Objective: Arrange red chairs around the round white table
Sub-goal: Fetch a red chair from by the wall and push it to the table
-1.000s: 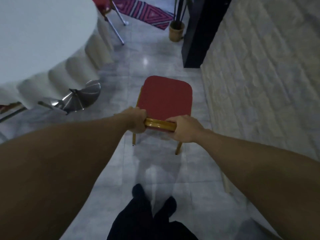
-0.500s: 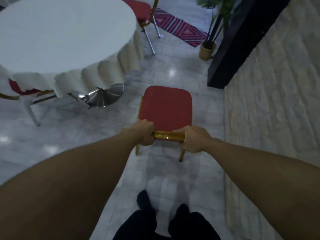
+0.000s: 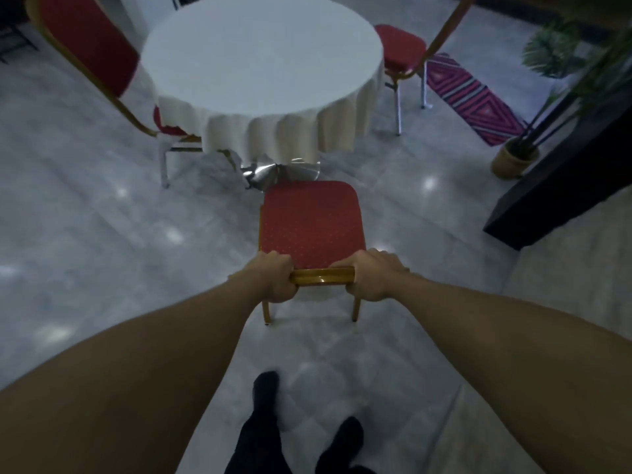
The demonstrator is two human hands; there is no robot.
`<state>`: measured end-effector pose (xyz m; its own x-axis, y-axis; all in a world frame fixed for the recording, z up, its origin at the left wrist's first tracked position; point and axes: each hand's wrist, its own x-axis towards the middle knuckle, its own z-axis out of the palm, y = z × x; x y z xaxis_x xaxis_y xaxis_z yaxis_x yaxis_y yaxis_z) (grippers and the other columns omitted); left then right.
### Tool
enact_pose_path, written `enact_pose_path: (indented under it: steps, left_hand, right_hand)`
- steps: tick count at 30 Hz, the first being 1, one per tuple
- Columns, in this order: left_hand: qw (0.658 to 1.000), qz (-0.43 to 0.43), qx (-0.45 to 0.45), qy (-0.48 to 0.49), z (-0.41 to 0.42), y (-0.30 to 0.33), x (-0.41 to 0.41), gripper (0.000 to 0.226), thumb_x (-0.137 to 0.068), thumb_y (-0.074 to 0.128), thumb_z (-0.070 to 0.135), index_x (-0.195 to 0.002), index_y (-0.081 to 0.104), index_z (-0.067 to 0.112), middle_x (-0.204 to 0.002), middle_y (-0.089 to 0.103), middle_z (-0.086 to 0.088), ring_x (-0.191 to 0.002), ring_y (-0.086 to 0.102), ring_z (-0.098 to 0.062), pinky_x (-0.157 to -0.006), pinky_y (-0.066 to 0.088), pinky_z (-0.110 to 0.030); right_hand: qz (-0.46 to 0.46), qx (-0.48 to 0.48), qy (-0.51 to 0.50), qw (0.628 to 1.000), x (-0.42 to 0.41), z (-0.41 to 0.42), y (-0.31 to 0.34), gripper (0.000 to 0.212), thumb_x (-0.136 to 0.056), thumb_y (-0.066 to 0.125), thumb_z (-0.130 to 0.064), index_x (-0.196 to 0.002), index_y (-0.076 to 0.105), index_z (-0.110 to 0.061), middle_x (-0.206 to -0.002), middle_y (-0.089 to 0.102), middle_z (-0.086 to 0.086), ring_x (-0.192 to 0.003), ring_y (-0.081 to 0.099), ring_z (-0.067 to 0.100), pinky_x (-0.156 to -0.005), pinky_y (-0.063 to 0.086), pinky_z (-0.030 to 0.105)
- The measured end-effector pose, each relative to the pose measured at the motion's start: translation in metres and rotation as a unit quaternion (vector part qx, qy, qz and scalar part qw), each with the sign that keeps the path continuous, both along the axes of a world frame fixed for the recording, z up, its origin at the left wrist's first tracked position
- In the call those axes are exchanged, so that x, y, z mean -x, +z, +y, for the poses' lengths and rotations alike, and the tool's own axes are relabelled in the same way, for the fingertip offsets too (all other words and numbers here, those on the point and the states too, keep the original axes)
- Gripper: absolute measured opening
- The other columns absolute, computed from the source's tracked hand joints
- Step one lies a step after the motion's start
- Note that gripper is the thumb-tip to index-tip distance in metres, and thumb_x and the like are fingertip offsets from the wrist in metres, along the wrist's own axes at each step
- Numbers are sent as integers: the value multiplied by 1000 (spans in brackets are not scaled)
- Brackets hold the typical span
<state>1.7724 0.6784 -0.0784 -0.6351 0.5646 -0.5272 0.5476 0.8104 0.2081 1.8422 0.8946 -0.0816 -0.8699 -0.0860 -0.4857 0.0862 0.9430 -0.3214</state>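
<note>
A red-cushioned chair (image 3: 311,224) with a gold frame stands in front of me, its seat pointing at the round white table (image 3: 261,53). My left hand (image 3: 275,280) and my right hand (image 3: 374,275) both grip the gold top bar of its backrest. The seat's front edge is close to the table's shiny metal base (image 3: 273,172). A second red chair (image 3: 89,53) stands at the table's left, its seat partly under the cloth. A third red chair (image 3: 402,51) stands at the table's far right.
A striped pink rug (image 3: 473,97) lies on the grey marble floor at the right. A potted plant (image 3: 516,159) stands next to a dark cabinet (image 3: 561,196) at the right. My feet (image 3: 301,425) are behind the chair.
The view has swung left, so the table is now straight ahead of the chair instead of off to the left. Both hands have kept their grip on the backrest bar.
</note>
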Motion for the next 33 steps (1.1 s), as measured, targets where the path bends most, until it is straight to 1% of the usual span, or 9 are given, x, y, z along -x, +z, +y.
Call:
enact_pose_path:
  steps: [3,6,9,12,14,20,23,28,33]
  left_hand:
    - [1000,-5,-3,20,0,-1,-10,5,-86,56,28,-87,61,31,-90,63,-4,-93,65,-30,-81,51,-36]
    - [997,-26,-34,66,-1,-2,-15,20,-85,57,23,-101,66,33,-86,62,-2,-90,65,-28,-76,50,-33]
    - [993,-54,-47,94,1,-3,-11,30,-84,58,18,-109,68,32,-89,65,-2,-88,65,-25,-79,55,-35]
    - [992,-72,-46,90,3,-4,0,30,-83,57,16,-107,67,31,-88,66,-1,-86,64,-23,-76,53,-35]
    - [992,-77,-47,92,7,-4,14,26,-82,56,17,-101,64,33,-86,65,-1,-86,64,-24,-75,52,-35]
    - [990,-76,-59,103,22,-5,75,40,-83,55,16,-115,69,34,-84,64,4,-85,64,-23,-78,56,-37]
    - [990,-78,-62,104,30,-8,119,36,-82,55,16,-109,68,35,-88,67,1,-87,65,-25,-81,58,-40]
    - [991,-75,-58,98,42,-5,191,52,-81,54,17,-128,65,37,-96,67,-4,-92,64,-29,-84,57,-43]
    - [991,-76,-58,92,51,-1,246,38,-83,55,14,-116,69,27,-87,63,-3,-88,64,-29,-80,56,-41]
  right_hand:
    - [2,6,19,1000,5,6,-1,46,-85,64,-31,-118,67,-63,-95,71,-12,-90,65,21,-69,42,31]
    - [11,14,38,999,10,9,-1,48,-82,62,-33,-119,66,-65,-101,73,-10,-92,66,22,-71,42,31]
    - [3,27,57,998,16,12,-1,45,-84,62,-29,-113,69,-62,-94,72,-11,-86,66,22,-69,48,32]
    - [1,27,84,996,27,17,-2,40,-84,62,-26,-105,69,-59,-86,70,-11,-81,65,22,-70,53,35]
    - [4,25,83,996,41,21,-3,43,-83,63,-27,-111,70,-59,-89,71,-10,-84,66,22,-71,53,35]
    - [25,24,67,997,102,36,-8,48,-82,62,-32,-120,68,-63,-99,74,-9,-90,67,22,-71,45,32]
    - [26,21,62,997,145,44,-10,47,-83,63,-33,-118,68,-63,-96,74,-10,-89,67,22,-71,46,32]
    - [29,14,51,998,215,55,-11,43,-85,66,-35,-119,68,-61,-96,74,-11,-89,68,20,-73,50,33]
    - [31,14,39,999,269,62,-12,43,-85,66,-34,-120,69,-60,-99,74,-12,-93,68,20,-73,47,32]
